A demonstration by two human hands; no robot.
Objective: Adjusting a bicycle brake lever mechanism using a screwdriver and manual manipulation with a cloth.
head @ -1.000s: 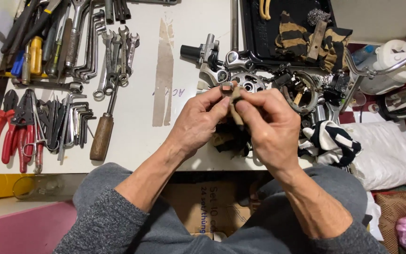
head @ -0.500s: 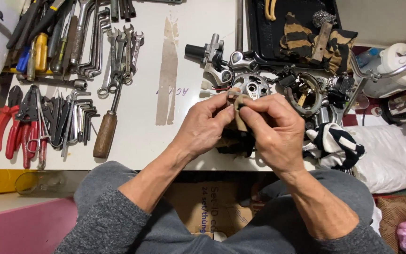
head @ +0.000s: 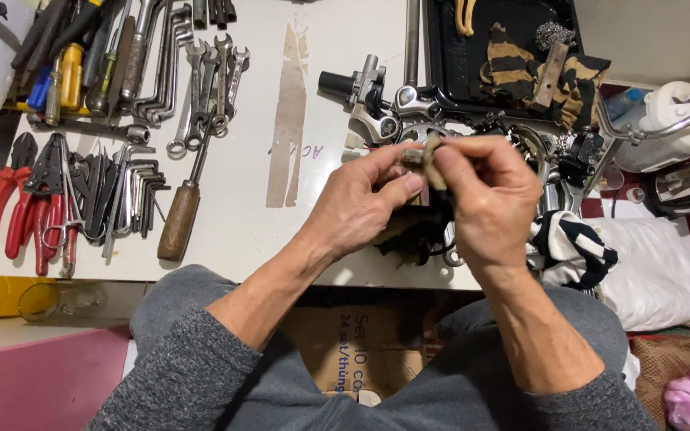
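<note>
Two hands met above the white table's point(head: 313, 239) near edge — left hand point(head: 361, 203) and right hand point(head: 481, 199) both pinched one small tan part point(head: 431, 160), lifted slightly higher than a second earlier — three red-handled pliers point(head: 17, 203) lay far left.

We view from one head-worn camera, facing steeply down and close onto our hands point(head: 433, 199) above the white table point(head: 297, 88).

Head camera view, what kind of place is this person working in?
Probably a small repair workshop, perhaps for bikes or motorbikes. Spanners, red-handled pliers and hex keys lie in rows on a white table, and metal mechanical parts crowd behind the left hand and right hand, which pinch a small part.
</note>
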